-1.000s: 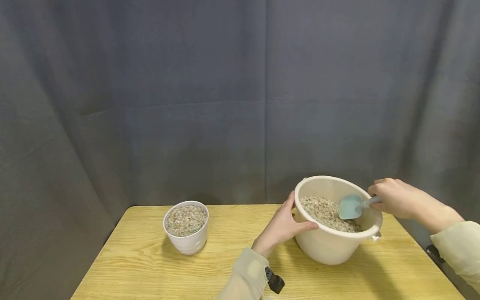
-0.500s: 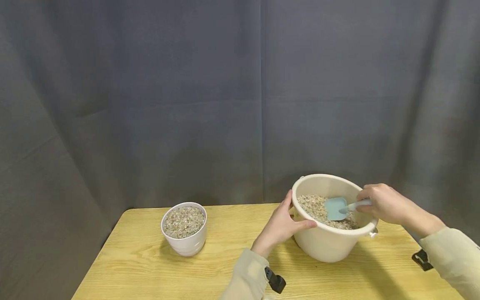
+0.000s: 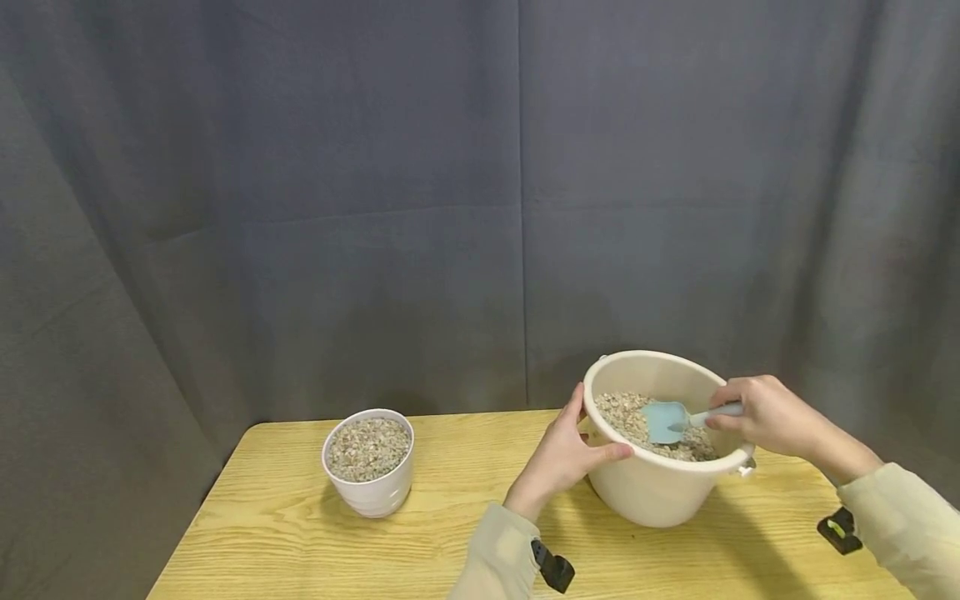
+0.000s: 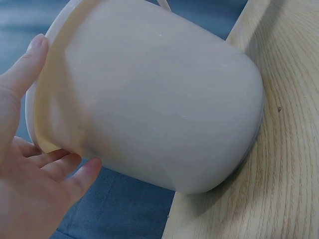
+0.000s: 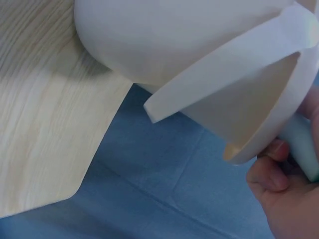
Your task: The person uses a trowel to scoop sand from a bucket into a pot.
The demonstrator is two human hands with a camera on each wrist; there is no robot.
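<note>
A cream bucket (image 3: pixel 652 496) stands at the right of the table, partly filled with coarse tan grains (image 3: pixel 622 412) like gravel. My left hand (image 3: pixel 558 458) grips its near left rim; in the left wrist view the thumb lies on the rim (image 4: pixel 31 109) and the fingers reach under it. Over the bucket's right side, my right hand (image 3: pixel 768 417) holds a small pale blue shovel (image 3: pixel 663 421) by its handle. The shovel's blade lies on the grains inside. In the right wrist view only part of the handle (image 5: pixel 300 147) shows, beside curled fingers.
On the left of the wooden table (image 3: pixel 285 533) stands a white ribbed pot (image 3: pixel 375 496), filled nearly to its rim with similar grains. A grey curtain (image 3: pixel 390 208) hangs behind. The bucket's carrying handle (image 5: pixel 224 69) hangs down its side, close to the table's edge.
My right hand and the shovel have moved left and slightly down, bringing the blade from the bucket's right side towards the middle of the grains. The left hand keeps its grip on the rim.
</note>
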